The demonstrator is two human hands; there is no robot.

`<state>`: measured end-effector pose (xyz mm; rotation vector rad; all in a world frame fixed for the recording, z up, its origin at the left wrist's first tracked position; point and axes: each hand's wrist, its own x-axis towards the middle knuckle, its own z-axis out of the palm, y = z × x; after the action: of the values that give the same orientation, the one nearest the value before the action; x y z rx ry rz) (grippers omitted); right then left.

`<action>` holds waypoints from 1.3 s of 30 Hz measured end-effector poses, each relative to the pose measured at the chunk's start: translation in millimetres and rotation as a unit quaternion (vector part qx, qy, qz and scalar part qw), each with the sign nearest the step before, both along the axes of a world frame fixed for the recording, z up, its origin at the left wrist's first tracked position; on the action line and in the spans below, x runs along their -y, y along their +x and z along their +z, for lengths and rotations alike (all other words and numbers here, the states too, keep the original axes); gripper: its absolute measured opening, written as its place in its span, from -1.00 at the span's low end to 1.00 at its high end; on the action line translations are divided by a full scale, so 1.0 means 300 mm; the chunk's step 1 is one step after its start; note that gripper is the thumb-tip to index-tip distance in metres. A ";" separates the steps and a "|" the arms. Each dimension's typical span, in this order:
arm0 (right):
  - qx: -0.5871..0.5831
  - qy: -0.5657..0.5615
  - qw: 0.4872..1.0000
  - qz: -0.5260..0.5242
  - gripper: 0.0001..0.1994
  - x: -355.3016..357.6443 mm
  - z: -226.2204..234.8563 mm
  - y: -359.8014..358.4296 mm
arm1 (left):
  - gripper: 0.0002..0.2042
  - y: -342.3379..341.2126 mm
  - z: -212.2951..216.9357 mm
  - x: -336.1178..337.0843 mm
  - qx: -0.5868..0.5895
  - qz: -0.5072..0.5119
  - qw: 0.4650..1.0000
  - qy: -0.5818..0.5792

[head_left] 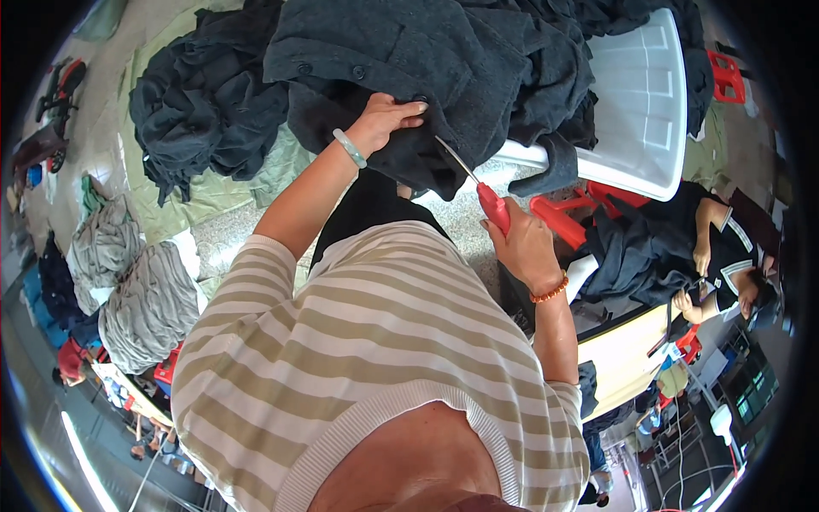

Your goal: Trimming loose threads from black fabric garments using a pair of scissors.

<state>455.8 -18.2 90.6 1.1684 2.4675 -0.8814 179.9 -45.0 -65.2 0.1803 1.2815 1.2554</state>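
Note:
A dark grey buttoned coat [418,51] lies spread in front of me. Its front edge carries several round buttons, one of them [358,72] just beyond my left hand. My left hand [386,122], with a pale bangle at the wrist, grips the coat near its edge, thumb and fingers drawn together. In my right hand [524,241] is a red-handled tool [492,207] with a thin, pointed metal shaft. Its tip reaches the dark cloth just right of my left hand; whether it pierces the cloth I cannot tell.
Dark garments are heaped [205,102] on a green ground sheet at the left. A large white plastic bin [636,102] stands right, beside a red stool [563,218]. Grey cloth bundles [153,299] lie at lower left. Another person [725,247] handles dark cloth at a right-hand table.

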 end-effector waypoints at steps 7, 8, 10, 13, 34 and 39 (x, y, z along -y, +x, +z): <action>0.005 0.016 0.999 -0.037 -0.64 0.049 0.010 0.077 | -0.79 0.117 0.007 -0.034 -0.343 -0.216 0.914 0.037; 0.006 0.016 0.999 -0.042 -0.64 0.054 0.012 0.088 | -0.82 0.137 0.001 -0.032 -0.429 -0.215 0.874 0.078; 0.007 -0.002 0.999 -0.051 -0.65 0.061 0.018 0.106 | -0.88 0.154 0.008 -0.035 -0.484 -0.200 0.842 0.133; -0.005 0.034 0.996 -0.088 -0.74 0.060 0.032 0.119 | -0.89 0.158 -0.004 -0.037 -0.546 -0.177 0.804 0.157; -0.109 0.034 0.981 -0.158 -0.76 0.021 0.000 0.128 | -0.64 0.021 -0.008 -0.319 -0.437 -0.274 0.847 0.130; -0.072 0.023 0.992 -0.097 -0.75 0.019 0.038 0.110 | -0.71 0.121 -0.011 -0.143 -0.486 -0.181 0.836 0.182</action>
<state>488.7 -23.8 102.1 1.4277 2.5299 -0.9984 216.3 -2.1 -68.4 1.4232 1.7068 1.0646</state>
